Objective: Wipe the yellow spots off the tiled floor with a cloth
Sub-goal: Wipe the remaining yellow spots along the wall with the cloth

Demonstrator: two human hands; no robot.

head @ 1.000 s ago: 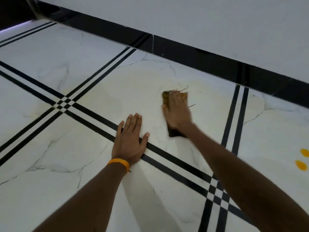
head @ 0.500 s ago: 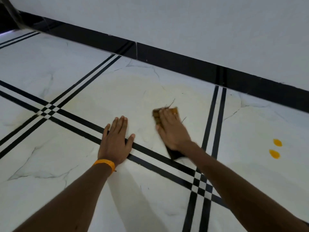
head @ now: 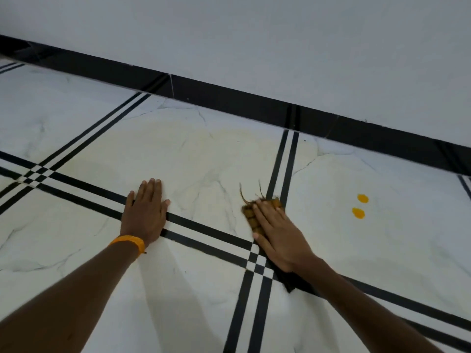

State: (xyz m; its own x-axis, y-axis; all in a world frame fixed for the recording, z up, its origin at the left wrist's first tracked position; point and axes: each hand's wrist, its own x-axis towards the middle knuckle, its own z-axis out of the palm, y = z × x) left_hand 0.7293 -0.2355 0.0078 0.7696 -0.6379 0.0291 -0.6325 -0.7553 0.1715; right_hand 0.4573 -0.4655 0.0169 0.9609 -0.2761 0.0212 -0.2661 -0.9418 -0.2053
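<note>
A: What has changed?
B: The right hand (head: 277,235), fingers straight, has slid the cloth (head: 251,217) rightward onto the double black stripe (head: 279,159), nearer the two yellow spots (head: 358,213) but apart from them.
A: The left hand (head: 145,212)?
B: Still spread flat on the floor (head: 204,154), holding nothing.

Two round yellow spots (head: 358,213) on one white marble-patterned tiled floor (head: 178,161); one brown frayed cloth (head: 251,218); two bare hands, left hand (head: 145,215) and right hand (head: 277,238); one orange wristband (head: 128,242).
</note>
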